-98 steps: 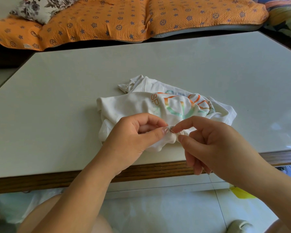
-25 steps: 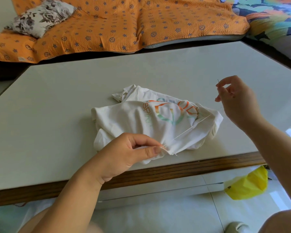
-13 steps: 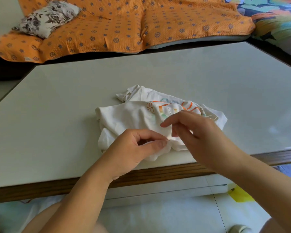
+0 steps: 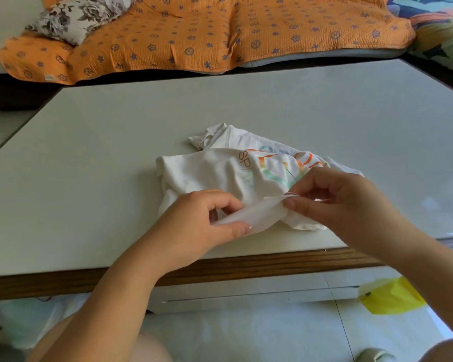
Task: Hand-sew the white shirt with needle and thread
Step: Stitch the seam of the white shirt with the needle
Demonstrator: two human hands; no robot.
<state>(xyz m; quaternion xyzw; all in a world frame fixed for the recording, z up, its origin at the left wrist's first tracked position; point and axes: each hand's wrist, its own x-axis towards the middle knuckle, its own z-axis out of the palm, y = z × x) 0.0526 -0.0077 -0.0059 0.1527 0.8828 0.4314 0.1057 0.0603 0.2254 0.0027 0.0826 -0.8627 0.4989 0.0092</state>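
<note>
A crumpled white shirt (image 4: pixel 209 168) with an orange and green print lies near the front edge of the table (image 4: pixel 89 178). My left hand (image 4: pixel 202 226) pinches a fold of the shirt's hem between thumb and fingers. My right hand (image 4: pixel 335 202) pinches the same hem a little further right, so the cloth stretches between both hands. A thin dark needle (image 4: pixel 291 174) sticks up from between my right fingers, over the print. The thread is too fine to make out.
The table has a pale top and a wooden front edge (image 4: pixel 246 265). An orange patterned sofa cover (image 4: pixel 207 35) and a floral cushion (image 4: pixel 76 17) lie behind it. A yellow bag (image 4: pixel 392 296) sits on the tiled floor at lower right.
One second ago my right hand was raised far right, pulling the thread taut. It has come back down to the hem and now pinches the cloth beside my left hand.
</note>
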